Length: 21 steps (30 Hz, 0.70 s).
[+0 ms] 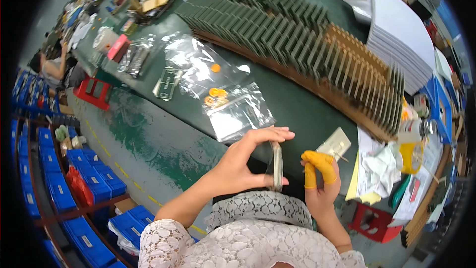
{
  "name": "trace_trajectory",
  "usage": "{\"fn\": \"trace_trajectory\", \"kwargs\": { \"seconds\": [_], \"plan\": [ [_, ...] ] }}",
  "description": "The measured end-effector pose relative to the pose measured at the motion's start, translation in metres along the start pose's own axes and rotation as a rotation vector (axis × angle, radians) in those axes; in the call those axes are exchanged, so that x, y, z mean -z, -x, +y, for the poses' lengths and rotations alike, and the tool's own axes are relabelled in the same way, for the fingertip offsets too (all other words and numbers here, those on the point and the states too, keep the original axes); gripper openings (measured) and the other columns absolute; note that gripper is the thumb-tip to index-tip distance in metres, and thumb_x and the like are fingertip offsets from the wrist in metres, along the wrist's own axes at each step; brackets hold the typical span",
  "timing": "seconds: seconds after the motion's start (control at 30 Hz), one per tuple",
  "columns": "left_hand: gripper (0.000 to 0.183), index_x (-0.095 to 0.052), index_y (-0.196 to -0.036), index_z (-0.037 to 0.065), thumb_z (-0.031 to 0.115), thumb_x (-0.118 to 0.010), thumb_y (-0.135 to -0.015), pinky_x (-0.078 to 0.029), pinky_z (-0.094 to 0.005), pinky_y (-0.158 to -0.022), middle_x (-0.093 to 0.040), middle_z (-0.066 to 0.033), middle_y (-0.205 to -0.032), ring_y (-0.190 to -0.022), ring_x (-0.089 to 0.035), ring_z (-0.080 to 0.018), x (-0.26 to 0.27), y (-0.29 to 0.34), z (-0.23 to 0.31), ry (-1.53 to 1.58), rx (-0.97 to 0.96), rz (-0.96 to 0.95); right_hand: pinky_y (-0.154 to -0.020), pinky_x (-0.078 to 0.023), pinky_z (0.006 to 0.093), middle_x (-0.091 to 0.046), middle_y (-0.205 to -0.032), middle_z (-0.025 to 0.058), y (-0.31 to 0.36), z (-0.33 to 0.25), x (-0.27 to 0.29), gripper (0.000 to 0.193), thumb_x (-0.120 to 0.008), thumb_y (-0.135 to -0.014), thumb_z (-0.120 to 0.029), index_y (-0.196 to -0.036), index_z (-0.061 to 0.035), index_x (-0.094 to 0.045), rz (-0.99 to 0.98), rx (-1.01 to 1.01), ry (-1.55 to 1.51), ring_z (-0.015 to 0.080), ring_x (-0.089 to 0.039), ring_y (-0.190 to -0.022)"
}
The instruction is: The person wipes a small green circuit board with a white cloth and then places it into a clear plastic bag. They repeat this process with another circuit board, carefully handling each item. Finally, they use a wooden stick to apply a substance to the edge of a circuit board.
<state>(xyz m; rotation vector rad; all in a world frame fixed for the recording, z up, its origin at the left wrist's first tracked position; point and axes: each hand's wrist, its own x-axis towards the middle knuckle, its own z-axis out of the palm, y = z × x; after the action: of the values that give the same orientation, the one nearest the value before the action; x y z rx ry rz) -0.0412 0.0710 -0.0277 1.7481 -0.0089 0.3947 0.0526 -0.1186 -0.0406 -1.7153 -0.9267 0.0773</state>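
My left hand (pixel 243 161) grips a small stack of thin flat cards (pixel 277 166), turned edge-on, between the thumb below and the fingers above. My right hand (pixel 321 181) is beside it, with yellow finger cots on some fingers. Those fingers are bent together in a pinch; whatever is between them is too small to make out. Just beyond the right hand lies a cream rectangular pad (pixel 335 143) with a thin stick on it. Clear plastic bags (pixel 238 114) lie ahead of the left hand, with orange rings (pixel 215 68) on or in them.
Long wooden racks (pixel 317 89) of upright dark green boards cross the table (pixel 193 111). White sheets (pixel 399 34) are stacked at far right. A bottle (pixel 414 130), yellow tape roll (pixel 411 159) and crumpled tissue (pixel 379 168) stand nearer. Red stools (pixel 374 223) and blue bins (pixel 84 240) are below.
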Motion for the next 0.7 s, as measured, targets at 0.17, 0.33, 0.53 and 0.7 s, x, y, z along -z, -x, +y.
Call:
{"fn": "trace_trajectory", "kwargs": {
  "seconds": [0.17,0.33,0.53,0.7],
  "plan": [
    [0.075,-0.046,-0.129,0.006,0.008,-0.087,-0.066,-0.038,-0.0369,-0.108,-0.056,-0.0110,-0.131,-0.130,-0.049,-0.0254,-0.021,0.006,-0.020,-0.171,0.134,-0.071,-0.077,-0.050,0.0292,-0.065,-0.099,0.0142,0.007,0.004,0.009,0.026,-0.063,-0.085,0.008,-0.111,0.0018,-0.063,0.022,-0.066,-0.052,0.0242,-0.063,-0.086],
    [0.074,-0.046,-0.128,0.004,0.004,-0.086,-0.066,-0.037,-0.0387,-0.110,-0.054,-0.0136,-0.133,-0.130,-0.049,-0.0271,-0.024,0.007,-0.029,-0.055,0.146,-0.068,-0.077,-0.051,0.0289,-0.065,-0.103,0.0144,0.009,-0.001,0.009,0.027,-0.063,-0.085,0.007,-0.111,0.0018,-0.063,-0.010,-0.111,-0.100,0.0234,-0.063,-0.086],
    [0.074,-0.046,-0.128,0.004,0.002,-0.086,-0.066,-0.036,-0.0404,-0.112,-0.053,-0.0147,-0.133,-0.130,-0.048,-0.0280,-0.022,0.009,-0.033,0.012,0.115,-0.055,-0.078,-0.051,0.0290,-0.065,-0.105,0.0151,0.006,-0.003,0.005,0.029,-0.064,-0.085,0.006,-0.114,0.0010,-0.062,-0.080,-0.094,-0.127,0.0239,-0.064,-0.088],
    [0.072,-0.047,-0.127,0.004,0.003,-0.086,-0.066,-0.036,-0.0406,-0.111,-0.054,-0.0148,-0.132,-0.129,-0.049,-0.0283,-0.022,0.009,-0.036,0.027,0.087,-0.041,-0.078,-0.051,0.0290,-0.064,-0.105,0.0154,0.006,-0.003,0.003,0.030,-0.064,-0.085,0.006,-0.115,0.0012,-0.061,-0.114,-0.112,-0.123,0.0236,-0.064,-0.088]
  ]
}}
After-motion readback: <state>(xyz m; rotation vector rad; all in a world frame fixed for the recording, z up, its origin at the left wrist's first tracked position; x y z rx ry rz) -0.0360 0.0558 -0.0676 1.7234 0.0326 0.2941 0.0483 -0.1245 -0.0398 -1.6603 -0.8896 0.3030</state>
